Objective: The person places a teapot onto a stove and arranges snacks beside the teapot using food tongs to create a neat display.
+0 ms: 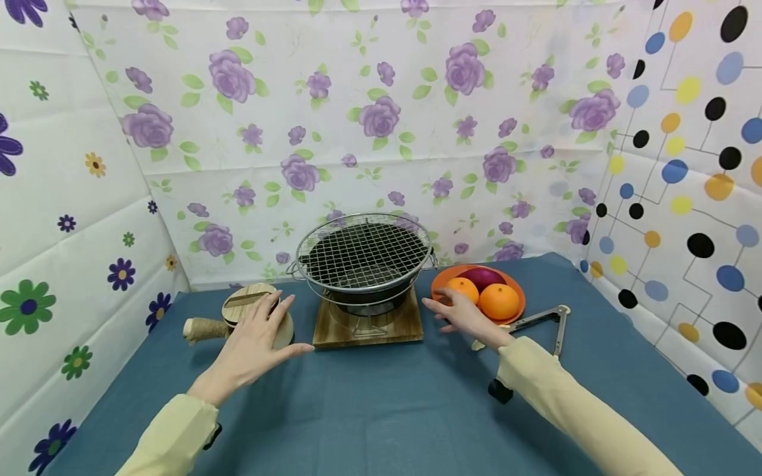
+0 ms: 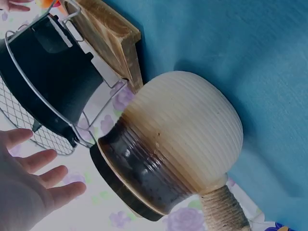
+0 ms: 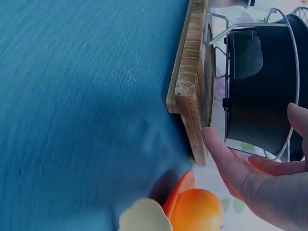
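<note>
My left hand [image 1: 247, 347] hovers with spread, fairly straight fingers over a ceramic pot [image 2: 187, 125], holding nothing. The pot has a wooden lid [image 1: 241, 301] and a rope-wrapped handle [image 1: 205, 328]; the hand partly covers it in the head view. At the right, my right hand [image 1: 467, 317] hangs in front of an orange plate [image 1: 516, 284] with its fingers loosely extended and nothing in them. Between the hands stands a round black grill [image 3: 260, 91] in a wire frame, topped by a wire mesh [image 1: 369, 254]. A square wooden board [image 1: 369, 327] lies under it.
Two oranges [image 1: 499, 301] and a purple item [image 1: 482, 276] lie on the plate. Metal tongs [image 1: 538, 318] with cream tips lie beside it, partly behind the right forearm. Blue cloth [image 1: 381, 410] covers the table; patterned sheets [image 1: 357, 132] enclose its back and sides.
</note>
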Motion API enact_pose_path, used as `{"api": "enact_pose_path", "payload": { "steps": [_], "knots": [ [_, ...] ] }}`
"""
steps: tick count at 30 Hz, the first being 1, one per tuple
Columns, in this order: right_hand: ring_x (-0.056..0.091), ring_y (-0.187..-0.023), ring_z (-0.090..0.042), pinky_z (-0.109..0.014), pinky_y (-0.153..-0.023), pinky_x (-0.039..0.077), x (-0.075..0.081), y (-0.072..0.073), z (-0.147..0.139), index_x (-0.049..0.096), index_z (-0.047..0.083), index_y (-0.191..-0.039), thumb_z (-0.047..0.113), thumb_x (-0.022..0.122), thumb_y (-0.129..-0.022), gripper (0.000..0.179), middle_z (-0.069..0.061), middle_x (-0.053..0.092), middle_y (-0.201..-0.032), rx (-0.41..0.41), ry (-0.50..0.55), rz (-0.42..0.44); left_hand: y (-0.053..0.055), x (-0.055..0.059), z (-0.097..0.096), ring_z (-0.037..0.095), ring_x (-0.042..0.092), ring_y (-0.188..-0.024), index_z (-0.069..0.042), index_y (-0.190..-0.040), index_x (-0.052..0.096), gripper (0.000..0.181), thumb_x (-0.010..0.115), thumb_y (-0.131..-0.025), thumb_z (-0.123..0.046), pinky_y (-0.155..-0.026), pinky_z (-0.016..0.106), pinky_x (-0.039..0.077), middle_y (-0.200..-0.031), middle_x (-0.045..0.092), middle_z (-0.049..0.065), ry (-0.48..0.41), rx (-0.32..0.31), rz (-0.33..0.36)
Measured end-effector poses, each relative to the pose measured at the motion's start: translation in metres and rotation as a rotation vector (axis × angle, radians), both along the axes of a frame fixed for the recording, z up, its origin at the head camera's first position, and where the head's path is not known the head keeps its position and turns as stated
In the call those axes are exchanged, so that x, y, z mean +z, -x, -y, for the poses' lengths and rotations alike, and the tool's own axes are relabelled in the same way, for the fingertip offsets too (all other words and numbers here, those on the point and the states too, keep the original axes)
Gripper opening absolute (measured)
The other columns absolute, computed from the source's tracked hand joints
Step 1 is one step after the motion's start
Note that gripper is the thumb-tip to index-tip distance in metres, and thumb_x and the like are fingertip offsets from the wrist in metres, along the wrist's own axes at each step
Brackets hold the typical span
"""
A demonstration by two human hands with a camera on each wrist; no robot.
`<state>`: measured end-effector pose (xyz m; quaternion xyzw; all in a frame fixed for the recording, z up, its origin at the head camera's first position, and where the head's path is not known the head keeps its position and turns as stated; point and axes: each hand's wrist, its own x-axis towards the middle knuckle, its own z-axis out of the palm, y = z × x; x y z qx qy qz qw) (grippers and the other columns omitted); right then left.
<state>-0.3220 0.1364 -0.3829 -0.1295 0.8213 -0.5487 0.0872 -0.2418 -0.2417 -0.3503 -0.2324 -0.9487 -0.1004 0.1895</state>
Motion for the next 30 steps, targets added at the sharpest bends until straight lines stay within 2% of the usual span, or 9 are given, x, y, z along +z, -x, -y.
{"api": "enact_pose_path", "payload": {
  "steps": [6, 12, 19, 23, 30],
  "knots": [
    [0.048, -0.106, -0.041, -0.04, -0.07, 0.052, -0.007, 0.006, 0.006, 0.026, -0.003, -0.138, 0.036, 0.055, -0.09, 0.068, -0.025, 0.041, -0.127, -0.001, 0.104, 0.072, 0.002, 0.002, 0.006, 0.039, 0.025, -0.123, -0.005, -0.138, 0.034, 0.087, 0.06, -0.076, -0.06, -0.094, 0.057, 0.025, -0.136, 0.028, 0.023, -0.04, -0.002, -0.045],
    [0.045, -0.108, -0.042, -0.044, -0.073, 0.05, -0.013, 0.011, 0.012, 0.022, -0.004, -0.139, 0.032, 0.055, -0.091, 0.068, -0.028, 0.038, -0.13, -0.017, 0.147, 0.118, 0.003, 0.006, 0.011, 0.042, 0.028, -0.12, -0.005, -0.138, 0.035, 0.086, 0.062, -0.075, -0.058, -0.09, 0.06, 0.028, -0.134, 0.03, 0.022, -0.084, 0.016, -0.054],
    [0.044, -0.109, -0.042, -0.045, -0.076, 0.049, -0.019, 0.015, 0.018, 0.022, -0.003, -0.14, 0.029, 0.054, -0.092, 0.066, -0.027, 0.033, -0.133, -0.03, 0.142, 0.165, 0.005, 0.01, 0.02, 0.044, 0.029, -0.119, -0.005, -0.137, 0.035, 0.087, 0.064, -0.074, -0.058, -0.089, 0.062, 0.026, -0.133, 0.032, 0.023, -0.102, 0.035, -0.065],
    [0.045, -0.107, -0.04, -0.044, -0.076, 0.049, -0.022, 0.017, 0.02, 0.025, -0.004, -0.139, 0.03, 0.054, -0.093, 0.064, -0.026, 0.036, -0.13, -0.037, 0.135, 0.182, 0.006, 0.013, 0.025, 0.046, 0.028, -0.118, -0.004, -0.137, 0.034, 0.086, 0.063, -0.076, -0.057, -0.09, 0.06, 0.027, -0.134, 0.03, 0.024, -0.115, 0.051, -0.042],
    [0.047, -0.106, -0.038, -0.046, -0.078, 0.048, -0.025, 0.02, 0.023, 0.027, -0.008, -0.135, 0.03, 0.053, -0.093, 0.062, -0.025, 0.043, -0.124, -0.054, 0.159, 0.201, 0.009, 0.017, 0.028, 0.044, 0.028, -0.118, -0.005, -0.136, 0.036, 0.083, 0.063, -0.076, -0.057, -0.087, 0.061, 0.03, -0.133, 0.031, 0.023, -0.124, 0.047, -0.044]
  ]
}}
